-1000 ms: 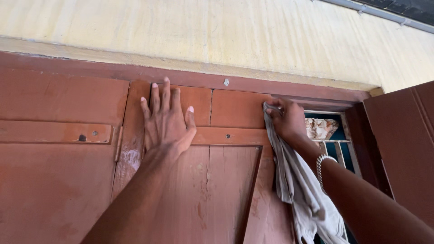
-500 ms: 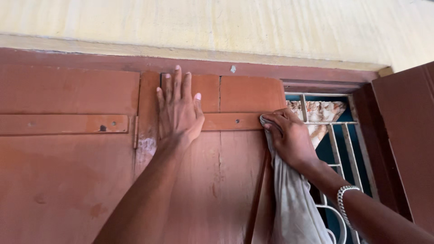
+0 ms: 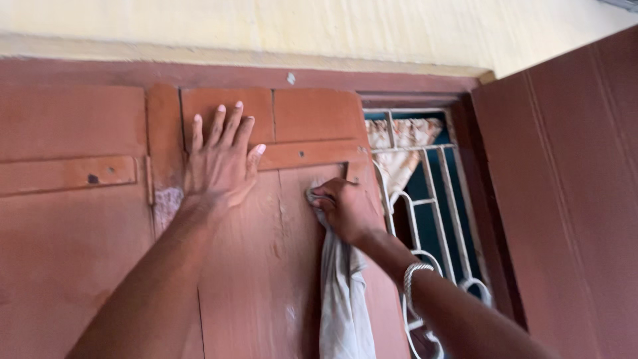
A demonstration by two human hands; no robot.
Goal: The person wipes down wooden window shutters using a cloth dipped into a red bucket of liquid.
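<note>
My left hand (image 3: 221,163) lies flat with fingers spread on the upper part of a reddish-brown wooden shutter (image 3: 266,266). My right hand (image 3: 345,209), with a beaded bracelet on its wrist, presses a bunched pale grey cloth (image 3: 340,299) against the shutter's panel just below the horizontal rail. The rest of the cloth hangs down along the panel's right side.
A second wooden shutter (image 3: 565,199) stands swung out at the right. Between them is a window opening with white metal bars (image 3: 432,199) and a patterned curtain (image 3: 402,143) behind. A closed shutter (image 3: 66,226) is at the left; a yellow wall (image 3: 299,26) runs above.
My right hand has moved the cloth down and to the left, from the shutter's top right corner to the panel below the rail. My left hand stays flat on the shutter.
</note>
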